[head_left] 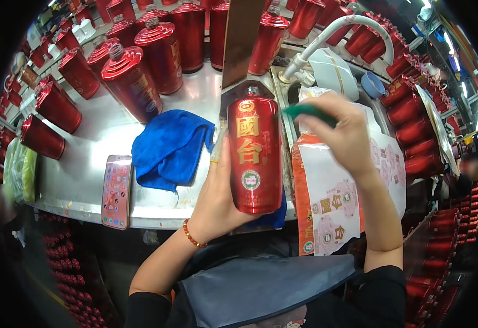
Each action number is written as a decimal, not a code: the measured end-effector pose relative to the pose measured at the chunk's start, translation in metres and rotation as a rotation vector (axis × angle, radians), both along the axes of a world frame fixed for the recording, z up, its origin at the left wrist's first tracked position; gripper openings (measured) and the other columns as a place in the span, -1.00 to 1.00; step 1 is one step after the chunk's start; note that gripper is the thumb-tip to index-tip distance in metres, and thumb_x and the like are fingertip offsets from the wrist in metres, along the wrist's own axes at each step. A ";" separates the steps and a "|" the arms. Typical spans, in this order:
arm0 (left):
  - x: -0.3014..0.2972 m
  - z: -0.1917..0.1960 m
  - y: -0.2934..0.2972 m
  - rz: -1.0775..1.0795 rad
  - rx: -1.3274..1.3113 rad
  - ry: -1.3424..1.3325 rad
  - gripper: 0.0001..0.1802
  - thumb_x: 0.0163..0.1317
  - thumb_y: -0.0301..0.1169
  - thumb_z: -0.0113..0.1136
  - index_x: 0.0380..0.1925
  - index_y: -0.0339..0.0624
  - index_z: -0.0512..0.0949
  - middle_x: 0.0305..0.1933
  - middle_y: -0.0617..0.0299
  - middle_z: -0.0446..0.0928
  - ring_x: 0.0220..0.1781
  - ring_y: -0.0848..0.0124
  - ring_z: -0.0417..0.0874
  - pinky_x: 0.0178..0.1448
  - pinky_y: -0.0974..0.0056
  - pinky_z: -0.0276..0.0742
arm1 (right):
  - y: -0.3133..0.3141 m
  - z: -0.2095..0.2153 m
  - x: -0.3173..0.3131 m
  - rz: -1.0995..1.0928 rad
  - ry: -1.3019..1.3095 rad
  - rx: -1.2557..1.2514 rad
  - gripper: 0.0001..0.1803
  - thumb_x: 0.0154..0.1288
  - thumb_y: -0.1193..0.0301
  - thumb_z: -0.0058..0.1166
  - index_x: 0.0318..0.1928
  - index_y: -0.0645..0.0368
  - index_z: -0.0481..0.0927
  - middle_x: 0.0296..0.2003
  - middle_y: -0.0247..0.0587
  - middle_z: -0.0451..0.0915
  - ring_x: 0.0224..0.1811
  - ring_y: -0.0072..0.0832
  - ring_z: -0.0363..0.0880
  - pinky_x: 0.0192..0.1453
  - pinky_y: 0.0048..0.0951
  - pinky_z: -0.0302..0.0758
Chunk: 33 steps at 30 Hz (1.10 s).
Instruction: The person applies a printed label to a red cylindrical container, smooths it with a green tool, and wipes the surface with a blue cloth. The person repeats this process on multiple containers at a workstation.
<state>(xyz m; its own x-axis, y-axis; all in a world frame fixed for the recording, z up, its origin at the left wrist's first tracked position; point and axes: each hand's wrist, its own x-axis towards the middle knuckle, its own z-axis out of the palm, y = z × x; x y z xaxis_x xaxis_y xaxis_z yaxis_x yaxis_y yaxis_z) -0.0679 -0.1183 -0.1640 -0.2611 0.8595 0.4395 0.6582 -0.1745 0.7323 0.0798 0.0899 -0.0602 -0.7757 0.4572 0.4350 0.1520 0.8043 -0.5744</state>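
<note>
My left hand (217, 201) is wrapped round the lower side of a glossy red bottle (256, 188), its thumb along the left edge. The bottle stands nearly upright at the middle, neck up and uncapped. Gold characters and a small round white-and-green emblem run down its front. In my right hand (344, 127) is a flat green scraper (314, 113), pinched between the fingers. Its tip is at the bottle's upper right edge; whether they touch, I cannot tell. Under my right wrist lie transfer sheets (326, 180) printed with gold characters, over an orange-red sheet (302, 202).
A blue cloth (170, 147) and a phone (117, 191) lie on the metal table (97, 134) at left. Several red bottles (132, 82) stand behind them. A brown upright board (241, 44) is beyond my bottle. A white faucet (299, 65) arches at the right, near a blue bowl (373, 85).
</note>
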 end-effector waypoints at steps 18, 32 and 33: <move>-0.002 0.007 0.001 0.001 -0.045 -0.005 0.46 -0.08 -0.18 0.71 0.59 -0.50 -0.18 0.41 -0.37 0.34 0.30 -0.20 0.55 0.34 -0.03 0.51 | -0.035 0.000 0.010 0.230 0.030 0.275 -0.60 -0.04 0.66 0.40 -0.10 0.16 0.80 -0.31 -0.25 0.65 -0.31 -0.34 0.58 -0.23 -0.36 0.48; 0.008 -0.003 0.005 0.093 0.064 0.020 0.43 -0.09 -0.17 0.70 0.56 -0.57 -0.12 0.54 -0.43 0.19 0.39 -0.27 0.45 0.43 -0.06 0.41 | -0.094 -0.010 0.036 0.436 -0.023 0.237 -0.65 0.00 0.45 0.25 -0.13 0.15 0.79 -0.32 -0.34 0.63 -0.35 -0.38 0.60 -0.34 -0.37 0.55; 0.008 -0.003 0.004 0.103 0.053 0.026 0.43 -0.08 -0.18 0.70 0.55 -0.57 -0.12 0.54 -0.43 0.19 0.42 -0.28 0.42 0.45 -0.06 0.41 | -0.089 -0.002 0.035 0.423 -0.060 0.139 -0.65 -0.02 0.48 0.27 -0.13 0.15 0.79 -0.33 -0.35 0.62 -0.35 -0.38 0.59 -0.37 -0.36 0.51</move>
<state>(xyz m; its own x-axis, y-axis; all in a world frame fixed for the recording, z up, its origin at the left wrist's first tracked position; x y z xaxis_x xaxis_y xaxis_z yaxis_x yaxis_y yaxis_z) -0.0601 -0.1141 -0.1668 -0.3349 0.8038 0.4917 0.6934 -0.1431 0.7062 0.1145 0.0013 -0.0626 -0.9075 0.0346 0.4185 -0.1775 0.8716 -0.4569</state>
